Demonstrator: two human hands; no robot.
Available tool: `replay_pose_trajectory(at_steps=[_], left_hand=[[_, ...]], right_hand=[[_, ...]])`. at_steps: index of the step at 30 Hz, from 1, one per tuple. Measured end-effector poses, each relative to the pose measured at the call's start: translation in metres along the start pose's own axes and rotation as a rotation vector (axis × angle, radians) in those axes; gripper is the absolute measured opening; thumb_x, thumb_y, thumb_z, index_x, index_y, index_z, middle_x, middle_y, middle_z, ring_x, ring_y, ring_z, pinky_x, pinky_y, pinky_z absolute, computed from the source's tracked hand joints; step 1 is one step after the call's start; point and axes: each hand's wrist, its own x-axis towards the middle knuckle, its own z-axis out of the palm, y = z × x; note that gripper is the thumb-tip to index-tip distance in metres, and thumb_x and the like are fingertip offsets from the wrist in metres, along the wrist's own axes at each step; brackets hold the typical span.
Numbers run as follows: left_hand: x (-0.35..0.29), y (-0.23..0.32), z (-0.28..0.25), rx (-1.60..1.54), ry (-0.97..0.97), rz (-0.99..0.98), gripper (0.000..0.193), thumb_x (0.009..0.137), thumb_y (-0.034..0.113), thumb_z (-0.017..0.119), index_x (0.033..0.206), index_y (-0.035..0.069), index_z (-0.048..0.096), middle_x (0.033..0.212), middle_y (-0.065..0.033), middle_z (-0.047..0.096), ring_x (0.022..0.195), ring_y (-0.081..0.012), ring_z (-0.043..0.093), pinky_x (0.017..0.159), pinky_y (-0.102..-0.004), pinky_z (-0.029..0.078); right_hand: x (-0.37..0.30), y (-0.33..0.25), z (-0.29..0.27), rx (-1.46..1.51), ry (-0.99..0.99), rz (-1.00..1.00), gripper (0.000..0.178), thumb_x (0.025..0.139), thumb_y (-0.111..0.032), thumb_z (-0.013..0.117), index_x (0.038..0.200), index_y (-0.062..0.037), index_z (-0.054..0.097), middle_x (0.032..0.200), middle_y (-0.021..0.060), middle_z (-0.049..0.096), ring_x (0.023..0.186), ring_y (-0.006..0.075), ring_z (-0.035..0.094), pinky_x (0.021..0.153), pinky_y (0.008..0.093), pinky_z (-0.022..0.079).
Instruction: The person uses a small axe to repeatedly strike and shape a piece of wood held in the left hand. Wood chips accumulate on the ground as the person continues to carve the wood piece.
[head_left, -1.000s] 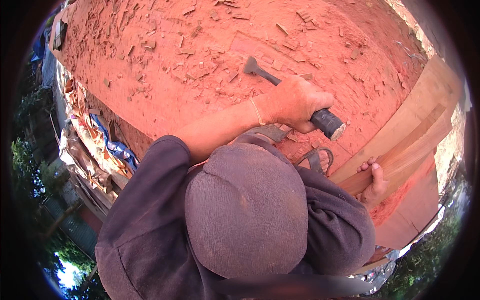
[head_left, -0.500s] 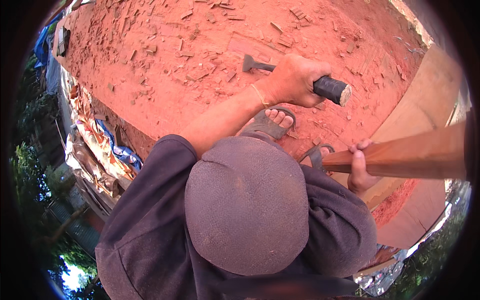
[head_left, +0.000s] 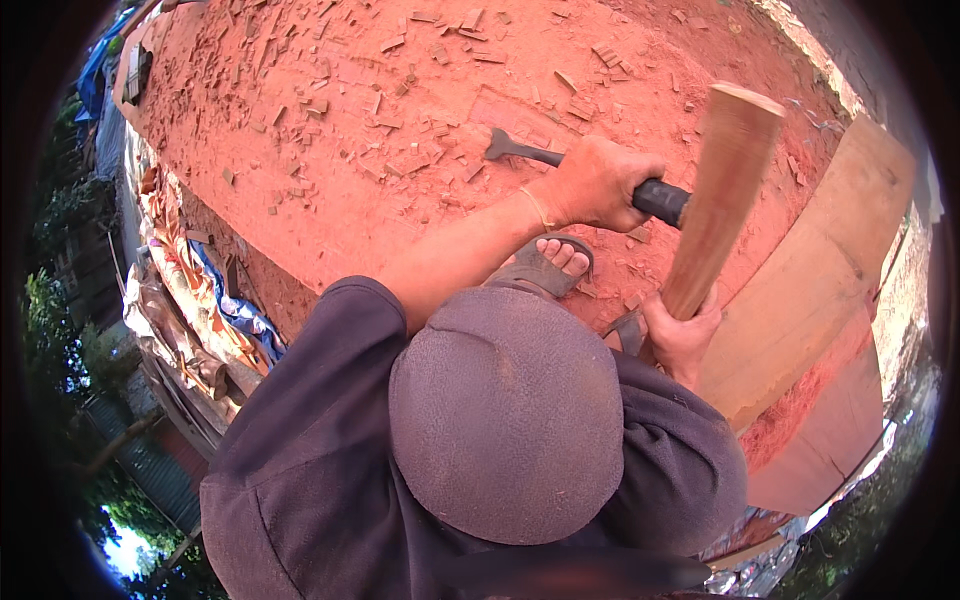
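My left hand [head_left: 603, 188] is closed round the black-wrapped handle of a chisel [head_left: 525, 151]. The flared metal blade points left over the red dusty wood, and the handle's butt end points right. In my right hand [head_left: 682, 333] is a plain wooden mallet [head_left: 722, 190], club-shaped and wider toward its flat far end. My fingers wrap its narrow lower part. The mallet's side overlaps the chisel's butt end; I cannot tell whether they touch. Below the chisel, my sandalled foot [head_left: 552, 262] rests on the red surface.
Small wood chips [head_left: 440, 55] lie scattered over the broad red wooden slab [head_left: 300, 225]. On the right lies a curved brown board [head_left: 820, 270]. Crumpled sheets and blue cloth [head_left: 235, 305] are heaped along the left edge. A dark cap [head_left: 510, 420] fills the lower middle.
The mallet has swung from pointing off to the right to standing up beside the chisel's butt end. My right hand has turned with it. The left hand keeps its hold, nearly in place.
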Motion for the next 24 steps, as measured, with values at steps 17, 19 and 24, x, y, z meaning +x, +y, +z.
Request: replay_pose_trajectory(at_steps=[17, 19, 24], left_hand=[[0.008, -0.012, -0.022, -0.035, -0.040, -0.018, 0.023, 0.069, 0.022, 0.079, 0.078, 0.012, 0.060, 0.066, -0.0080, 0.061, 0.061, -0.0305, 0.065, 0.053, -0.0408, 0.048], [0.006, -0.011, -0.021, -0.006, 0.019, -0.013, 0.023, 0.069, 0.023, 0.079, 0.077, 0.012, 0.061, 0.066, -0.0079, 0.061, 0.061, -0.0299, 0.065, 0.053, -0.0409, 0.049], [0.005, -0.015, -0.015, 0.108, -0.052, -0.004, 0.022, 0.069, 0.025, 0.078, 0.076, 0.014, 0.060, 0.065, -0.0080, 0.063, 0.062, -0.0300, 0.068, 0.054, -0.0429, 0.050]], right_hand=[[0.010, -0.047, -0.047, 0.813, 0.132, -0.507, 0.041, 0.084, -0.003, 0.065, 0.122, -0.0001, 0.049, 0.102, 0.0108, 0.058, 0.092, 0.0202, 0.058, 0.088, 0.0403, 0.054], [0.019, -0.020, -0.006, 0.111, 0.077, -0.570, 0.041, 0.080, -0.005, 0.071, 0.118, -0.0004, 0.054, 0.096, 0.0061, 0.062, 0.086, 0.0176, 0.062, 0.078, 0.0341, 0.055], [0.011, 0.011, -0.008, 0.127, 0.044, -0.070, 0.034, 0.080, -0.005, 0.075, 0.110, 0.0010, 0.063, 0.087, 0.0033, 0.064, 0.078, 0.0140, 0.063, 0.070, 0.0302, 0.052]])
